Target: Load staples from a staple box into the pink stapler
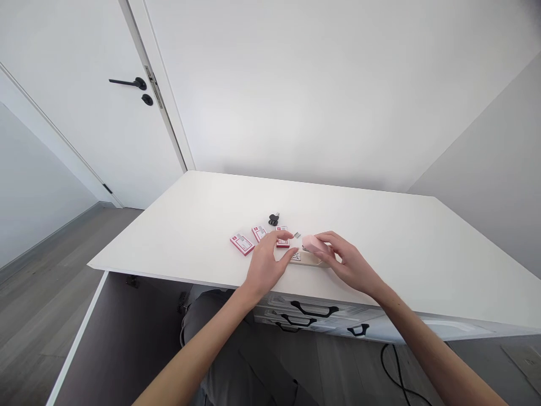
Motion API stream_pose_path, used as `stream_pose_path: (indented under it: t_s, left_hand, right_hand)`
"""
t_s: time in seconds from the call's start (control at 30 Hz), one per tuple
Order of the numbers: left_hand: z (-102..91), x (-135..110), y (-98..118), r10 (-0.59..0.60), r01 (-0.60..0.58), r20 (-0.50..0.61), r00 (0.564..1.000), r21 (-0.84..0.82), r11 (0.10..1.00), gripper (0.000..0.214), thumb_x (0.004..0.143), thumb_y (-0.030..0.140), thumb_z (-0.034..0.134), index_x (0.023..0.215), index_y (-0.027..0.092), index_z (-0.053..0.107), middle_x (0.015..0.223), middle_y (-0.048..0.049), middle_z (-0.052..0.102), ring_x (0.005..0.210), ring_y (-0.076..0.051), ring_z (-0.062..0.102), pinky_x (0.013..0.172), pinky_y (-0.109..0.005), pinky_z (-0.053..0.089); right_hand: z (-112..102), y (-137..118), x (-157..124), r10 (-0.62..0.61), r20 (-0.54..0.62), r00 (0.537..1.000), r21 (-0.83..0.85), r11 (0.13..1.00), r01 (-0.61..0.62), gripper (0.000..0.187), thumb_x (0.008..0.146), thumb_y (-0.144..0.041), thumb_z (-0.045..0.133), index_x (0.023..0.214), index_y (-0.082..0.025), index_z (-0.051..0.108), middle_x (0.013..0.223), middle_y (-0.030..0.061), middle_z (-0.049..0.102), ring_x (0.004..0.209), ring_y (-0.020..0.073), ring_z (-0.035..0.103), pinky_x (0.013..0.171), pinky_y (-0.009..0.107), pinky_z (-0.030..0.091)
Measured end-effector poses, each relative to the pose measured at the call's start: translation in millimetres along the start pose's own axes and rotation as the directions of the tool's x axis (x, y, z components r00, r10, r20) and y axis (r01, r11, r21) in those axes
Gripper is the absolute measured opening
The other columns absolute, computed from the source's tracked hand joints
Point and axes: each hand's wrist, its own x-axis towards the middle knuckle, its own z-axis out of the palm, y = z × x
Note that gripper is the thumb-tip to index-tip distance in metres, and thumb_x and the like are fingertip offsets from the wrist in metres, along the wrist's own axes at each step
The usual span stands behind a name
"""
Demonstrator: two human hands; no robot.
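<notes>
My right hand [349, 260] is wrapped round a small pink stapler-like device [315, 244] that rests on the white table [380, 237] near its front edge. My left hand [268, 262] lies beside it, thumb and forefinger apart, the thumb touching a small beige piece [302, 258] under the pink device. Three small red-and-white boxes lie just left: one [242, 243] furthest left, one [259, 233] behind it, one [282, 238] partly under my left fingers. A tiny metal piece [297, 234] sits behind the pink device.
A black binder clip [274, 219] lies behind the boxes. Under the table stand drawers with black handles [315, 310], and a black cable [395, 375] trails on the floor. A white door [84, 101] with a black handle is at the left.
</notes>
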Motion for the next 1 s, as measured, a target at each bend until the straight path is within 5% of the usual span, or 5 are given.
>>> stream_pose_path:
  t_s: [0.23,0.5,0.8,1.0]
  left_hand:
    - [-23.4,0,-23,0.233,-0.268,0.138,0.963,0.347,0.899,0.018,0.102,0.02,0.059,0.119,0.023,0.063,0.13,-0.01,0.07,0.129,-0.028,0.061,0.113,-0.053,0.047]
    - [-28.0,-4,-29,0.227,-0.281,0.175,0.958,0.419,0.863,0.019,0.1,0.018,0.059,0.118,0.023,0.063,0.132,-0.0099,0.067,0.131,-0.029,0.058,0.116,-0.054,0.046]
    - [-37.6,-6,-35,0.225,-0.275,0.162,0.961,0.446,0.852,0.016,0.103,0.02,0.055,0.116,0.021,0.064,0.131,-0.0108,0.066,0.131,-0.029,0.056,0.109,-0.05,0.05]
    - [-37.9,-6,-38,0.203,-0.247,0.14,0.969,0.535,0.808,0.015,0.104,0.023,0.056,0.117,0.021,0.063,0.133,-0.0125,0.067,0.132,-0.031,0.056,0.107,-0.051,0.049]
  right_hand:
    - [-32,20,-13,0.137,0.01,0.991,-0.166,0.977,-0.133,0.04,0.106,-0.06,0.048,0.126,-0.029,0.062,0.111,0.0085,0.072,0.088,0.0257,0.064,0.077,0.04,0.053]
    - [-34,26,-2,0.268,-0.1,0.958,-0.369,0.884,-0.286,0.04,0.105,-0.063,0.044,0.111,-0.029,0.064,0.087,0.0043,0.069,0.076,0.0255,0.061,0.07,0.037,0.046]
    - [-22,42,44,0.261,-0.238,0.936,-0.478,0.807,-0.346,0.034,0.104,-0.047,0.045,0.078,-0.027,0.039,0.07,0.0003,0.058,0.064,0.0207,0.05,0.064,0.032,0.035]
    - [-1,52,100,0.167,-0.162,0.973,-0.456,0.862,-0.224,0.029,0.106,-0.046,0.041,0.089,-0.027,0.053,0.083,0.0048,0.067,0.076,0.0236,0.059,0.069,0.033,0.043]
